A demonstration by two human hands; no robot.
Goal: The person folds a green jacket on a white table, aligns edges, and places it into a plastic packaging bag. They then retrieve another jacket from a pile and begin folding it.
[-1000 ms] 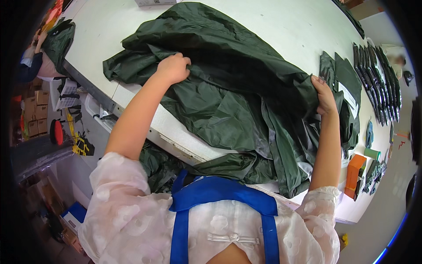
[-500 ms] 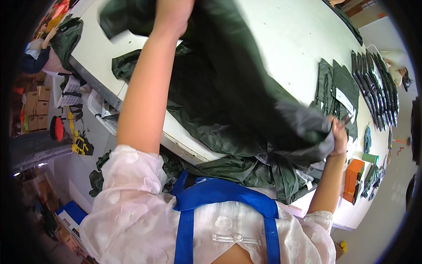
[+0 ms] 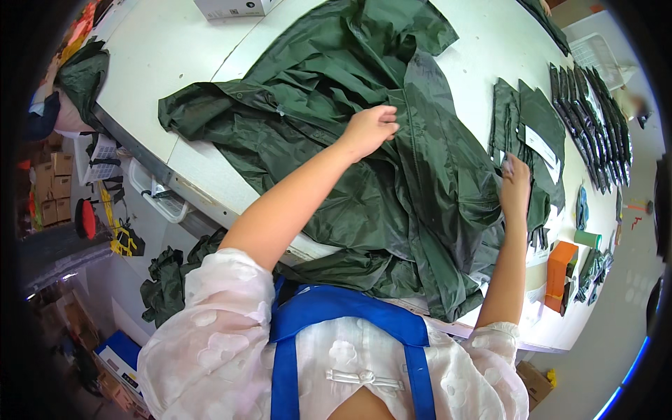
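Observation:
A dark green zip-front jacket [image 3: 329, 203] of thin, shiny cloth lies spread and rumpled on the white table, one sleeve pointing left. Over its middle, close to the zip, is my left hand [image 3: 371, 133], its fingers loosely curled and a little apart, with no cloth visible in them. My right hand [image 3: 516, 183] is closed at the jacket's right edge. A small pointed thing sticks out from its fingers, too small to name. Whether this hand also grips the cloth is hidden.
Folded dark green garments [image 3: 540, 140] with a white label lie right of the jacket, before a row of black packets [image 3: 591, 129]. An orange box [image 3: 561, 276] and a green roll [image 3: 586, 239] stand at the right. A white box [image 3: 234, 8] sits at the far edge.
The jacket, lifted and blurred before, now lies spread on the table. My left hand has come down toward the middle and let go of the cloth. My right hand has shifted slightly left and up.

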